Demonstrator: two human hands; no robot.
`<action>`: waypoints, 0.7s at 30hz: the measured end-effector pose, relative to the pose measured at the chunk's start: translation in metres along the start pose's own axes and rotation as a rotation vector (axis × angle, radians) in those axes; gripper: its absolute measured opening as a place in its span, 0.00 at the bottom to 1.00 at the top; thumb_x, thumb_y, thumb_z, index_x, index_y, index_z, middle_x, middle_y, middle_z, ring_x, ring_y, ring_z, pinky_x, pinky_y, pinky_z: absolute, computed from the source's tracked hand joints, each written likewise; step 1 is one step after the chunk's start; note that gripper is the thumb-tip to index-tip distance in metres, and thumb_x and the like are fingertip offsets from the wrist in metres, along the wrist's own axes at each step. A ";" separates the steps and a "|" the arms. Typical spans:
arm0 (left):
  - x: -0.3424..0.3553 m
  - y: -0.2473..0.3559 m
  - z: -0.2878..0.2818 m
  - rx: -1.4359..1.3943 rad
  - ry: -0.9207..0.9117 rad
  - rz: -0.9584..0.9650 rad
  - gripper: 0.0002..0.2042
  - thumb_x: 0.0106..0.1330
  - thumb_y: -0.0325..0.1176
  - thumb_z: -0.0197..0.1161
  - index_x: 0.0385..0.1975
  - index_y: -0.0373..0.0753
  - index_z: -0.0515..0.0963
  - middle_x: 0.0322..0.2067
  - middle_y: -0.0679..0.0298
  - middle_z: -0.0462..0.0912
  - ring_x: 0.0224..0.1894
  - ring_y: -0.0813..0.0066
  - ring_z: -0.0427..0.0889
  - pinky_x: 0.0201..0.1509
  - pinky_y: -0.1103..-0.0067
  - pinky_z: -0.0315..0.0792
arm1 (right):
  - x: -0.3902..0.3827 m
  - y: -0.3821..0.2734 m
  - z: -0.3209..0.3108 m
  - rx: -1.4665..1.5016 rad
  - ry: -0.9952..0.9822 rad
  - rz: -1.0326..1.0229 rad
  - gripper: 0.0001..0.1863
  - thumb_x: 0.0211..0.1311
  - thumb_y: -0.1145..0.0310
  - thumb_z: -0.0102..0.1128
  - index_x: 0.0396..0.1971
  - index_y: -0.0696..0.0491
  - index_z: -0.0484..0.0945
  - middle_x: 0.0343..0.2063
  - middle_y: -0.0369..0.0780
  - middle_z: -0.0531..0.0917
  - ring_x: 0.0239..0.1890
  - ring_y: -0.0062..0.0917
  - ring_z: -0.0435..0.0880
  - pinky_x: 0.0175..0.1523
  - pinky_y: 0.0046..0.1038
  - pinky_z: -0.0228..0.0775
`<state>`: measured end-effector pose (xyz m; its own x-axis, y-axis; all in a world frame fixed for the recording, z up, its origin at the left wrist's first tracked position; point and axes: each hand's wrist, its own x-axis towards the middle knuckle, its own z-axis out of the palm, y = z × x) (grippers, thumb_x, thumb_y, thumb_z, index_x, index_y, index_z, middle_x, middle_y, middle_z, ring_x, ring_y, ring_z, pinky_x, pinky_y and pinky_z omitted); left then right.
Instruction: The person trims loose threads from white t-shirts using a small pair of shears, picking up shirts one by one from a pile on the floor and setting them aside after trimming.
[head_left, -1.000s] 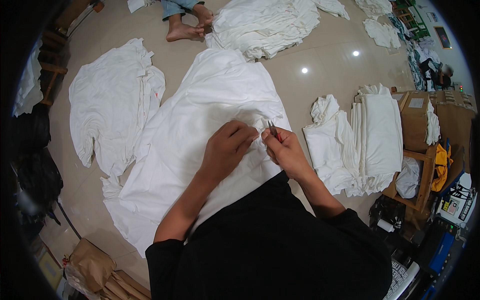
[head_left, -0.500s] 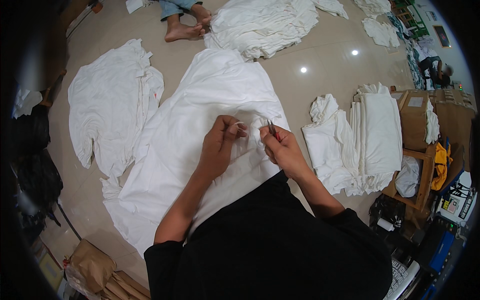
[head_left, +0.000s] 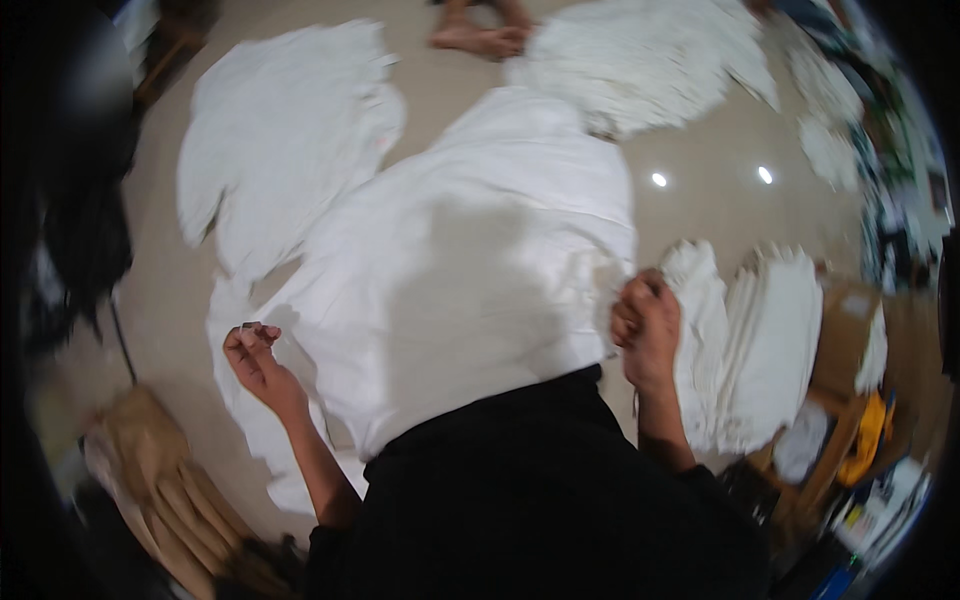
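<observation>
White cloth (head_left: 400, 240) spreads over my lap and out across the floor in front of me, with my shadow on its middle. Off its left side, my left hand (head_left: 258, 358) is raised, fingertips pinched on a thin white thread (head_left: 246, 328). At the cloth's right edge my right hand (head_left: 648, 325) is curled closed. Half a second ago this hand held small thread snips with red on the handle; now blur and the fingers hide them.
White cloth piles lie at the far left (head_left: 290, 130) and far middle (head_left: 640, 70). Folded white cloth (head_left: 765, 350) is stacked at my right, beside a cardboard box (head_left: 848, 325). Another person's bare feet (head_left: 480, 38) rest at the far edge. A brown bag (head_left: 150, 450) stands at lower left.
My hands have parted from the middle of the cloth: the left swung out left with the white thread, the right moved out to the right. The view has shifted too.
</observation>
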<state>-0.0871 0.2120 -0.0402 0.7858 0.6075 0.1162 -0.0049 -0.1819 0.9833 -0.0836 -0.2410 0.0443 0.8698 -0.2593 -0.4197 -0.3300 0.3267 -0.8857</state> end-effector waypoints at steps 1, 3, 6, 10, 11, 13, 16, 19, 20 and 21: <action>-0.012 -0.027 -0.030 0.083 0.091 -0.031 0.10 0.84 0.37 0.54 0.47 0.36 0.73 0.41 0.63 0.77 0.39 0.76 0.77 0.48 0.75 0.76 | 0.000 0.001 -0.002 -0.031 -0.025 -0.038 0.08 0.77 0.64 0.58 0.40 0.53 0.73 0.19 0.26 0.63 0.16 0.10 0.55 0.20 0.18 0.46; -0.043 -0.076 -0.089 0.261 0.280 -0.087 0.09 0.83 0.37 0.55 0.47 0.36 0.74 0.39 0.64 0.77 0.38 0.77 0.76 0.48 0.76 0.76 | 0.002 -0.003 0.003 0.010 -0.094 -0.078 0.09 0.76 0.64 0.59 0.41 0.53 0.73 0.20 0.27 0.64 0.17 0.10 0.56 0.21 0.18 0.47; -0.132 -0.152 -0.162 0.449 0.372 -0.250 0.07 0.82 0.34 0.55 0.44 0.37 0.76 0.37 0.65 0.80 0.39 0.77 0.79 0.46 0.76 0.77 | 0.012 -0.005 0.019 0.029 -0.206 -0.091 0.12 0.76 0.60 0.60 0.42 0.53 0.73 0.21 0.28 0.62 0.18 0.11 0.56 0.21 0.19 0.46; -0.266 -0.224 -0.208 0.642 0.302 -0.450 0.07 0.80 0.32 0.57 0.41 0.35 0.79 0.34 0.60 0.84 0.36 0.70 0.84 0.41 0.73 0.77 | 0.023 -0.003 0.040 -0.003 -0.244 -0.057 0.18 0.77 0.54 0.61 0.46 0.56 0.75 0.20 0.28 0.59 0.18 0.11 0.55 0.21 0.19 0.45; -0.281 -0.232 -0.209 0.642 0.308 -0.442 0.08 0.79 0.32 0.58 0.41 0.34 0.79 0.33 0.57 0.85 0.34 0.68 0.84 0.41 0.72 0.77 | 0.027 -0.002 0.042 -0.027 -0.245 -0.069 0.18 0.77 0.54 0.61 0.47 0.56 0.75 0.20 0.28 0.59 0.17 0.11 0.55 0.20 0.19 0.45; -0.283 -0.227 -0.184 0.713 0.343 -0.573 0.08 0.79 0.32 0.60 0.41 0.33 0.79 0.31 0.55 0.84 0.33 0.65 0.84 0.41 0.71 0.77 | 0.030 -0.003 0.056 -0.108 -0.291 -0.142 0.16 0.76 0.57 0.61 0.47 0.56 0.76 0.20 0.27 0.59 0.17 0.10 0.53 0.20 0.19 0.43; -0.295 -0.225 -0.178 0.683 0.377 -0.560 0.10 0.79 0.33 0.60 0.40 0.32 0.79 0.27 0.58 0.83 0.30 0.71 0.81 0.38 0.73 0.76 | 0.032 -0.009 0.071 -0.200 -0.329 -0.166 0.12 0.76 0.61 0.62 0.46 0.55 0.77 0.19 0.26 0.59 0.17 0.09 0.52 0.20 0.19 0.41; -0.293 -0.229 -0.178 0.711 0.336 -0.575 0.10 0.79 0.34 0.61 0.39 0.31 0.79 0.26 0.61 0.81 0.28 0.75 0.79 0.36 0.75 0.75 | 0.035 -0.007 0.086 -0.216 -0.388 -0.157 0.09 0.75 0.64 0.63 0.45 0.54 0.78 0.19 0.25 0.59 0.17 0.09 0.51 0.20 0.19 0.39; -0.288 -0.232 -0.177 0.725 0.309 -0.589 0.10 0.79 0.34 0.62 0.39 0.31 0.79 0.25 0.61 0.81 0.27 0.75 0.78 0.36 0.75 0.75 | 0.035 -0.006 0.091 -0.211 -0.409 -0.157 0.08 0.75 0.65 0.63 0.44 0.53 0.78 0.19 0.25 0.59 0.17 0.08 0.51 0.20 0.19 0.39; -0.282 -0.235 -0.176 0.709 0.316 -0.565 0.10 0.78 0.33 0.62 0.39 0.31 0.80 0.26 0.61 0.82 0.28 0.74 0.79 0.37 0.75 0.75 | 0.035 -0.005 0.095 -0.211 -0.427 -0.155 0.08 0.75 0.66 0.63 0.44 0.53 0.78 0.19 0.25 0.59 0.17 0.08 0.51 0.20 0.19 0.39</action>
<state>-0.4163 0.2199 -0.2794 0.3536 0.9105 -0.2144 0.7801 -0.1607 0.6046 -0.0163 -0.1652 0.0531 0.9724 0.1190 -0.2007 -0.2140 0.1118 -0.9704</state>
